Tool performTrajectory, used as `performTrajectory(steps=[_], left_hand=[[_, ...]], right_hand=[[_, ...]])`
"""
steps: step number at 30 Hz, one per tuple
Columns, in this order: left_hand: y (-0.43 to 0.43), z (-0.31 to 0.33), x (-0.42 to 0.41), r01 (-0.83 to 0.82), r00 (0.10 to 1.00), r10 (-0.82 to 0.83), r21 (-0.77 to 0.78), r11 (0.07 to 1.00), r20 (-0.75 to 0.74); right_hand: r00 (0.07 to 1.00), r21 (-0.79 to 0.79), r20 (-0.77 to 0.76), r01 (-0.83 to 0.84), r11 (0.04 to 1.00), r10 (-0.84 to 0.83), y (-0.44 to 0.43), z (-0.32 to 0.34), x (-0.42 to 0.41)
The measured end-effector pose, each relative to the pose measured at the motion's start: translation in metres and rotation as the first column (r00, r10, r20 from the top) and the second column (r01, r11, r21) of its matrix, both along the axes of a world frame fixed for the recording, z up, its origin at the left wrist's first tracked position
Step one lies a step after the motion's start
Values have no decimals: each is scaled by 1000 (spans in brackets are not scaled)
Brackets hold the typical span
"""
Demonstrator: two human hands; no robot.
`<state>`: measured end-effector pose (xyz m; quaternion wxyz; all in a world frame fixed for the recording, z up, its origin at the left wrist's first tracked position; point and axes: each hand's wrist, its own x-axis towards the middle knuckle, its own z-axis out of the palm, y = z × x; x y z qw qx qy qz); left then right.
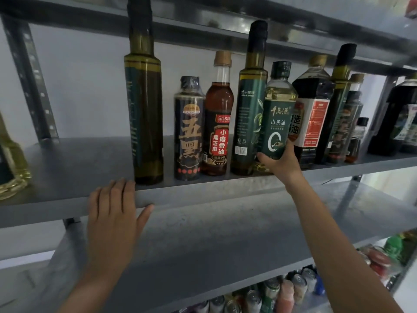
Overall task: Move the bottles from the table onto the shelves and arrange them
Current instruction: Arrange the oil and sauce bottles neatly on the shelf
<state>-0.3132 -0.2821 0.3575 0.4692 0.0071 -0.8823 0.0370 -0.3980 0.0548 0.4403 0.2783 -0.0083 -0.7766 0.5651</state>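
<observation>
At the shelf (79, 159) front, the camellia oil bottle (278, 109) is gripped round its base by the right hand (279, 164); the left hand (112, 211) is laid flat, fingers together, on the shelf edge. Lowering it squarely between the olive oil bottle (249, 109) and the soy sauce bottle (313, 114), without knocking either, is advised. Its long axis is near upright, cap uppermost, leaning slightly right.

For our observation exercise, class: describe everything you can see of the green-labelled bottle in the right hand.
The green-labelled bottle looks like clear plastic, holding pale yellow oil, with a dark green cap and a dark green label bearing white characters. It leans slightly, beside a tall dark bottle on the grey shelf. The right hand grips its lower part, hiding the base; whether it rests on the shelf cannot be told.
</observation>
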Motion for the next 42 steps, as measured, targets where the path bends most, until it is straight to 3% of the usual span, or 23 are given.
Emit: performTrajectory(steps=[4,16,21,35,42], left_hand=[[1,-2,0,-1,1000,1,3,1000,-2],[-2,-3,-4,15,1000,-15,10,1000,5],[-3,-4,-5,22,999,-22,10,1000,34],[-34,-1,1,183,982,-177,-112,977,65],[-62,-11,1,203,975,-214,-153,967,-55]], right_hand=[[988,1,26,-152,988,152,12,5,0],[950,-22,151,-273,962,273,38,14,4],[879,-209,90,-443,872,469,41,21,3],[967,-176,-133,-238,955,217,8,14,65],[960,-100,-157,-251,963,234,-30,-1,99]])
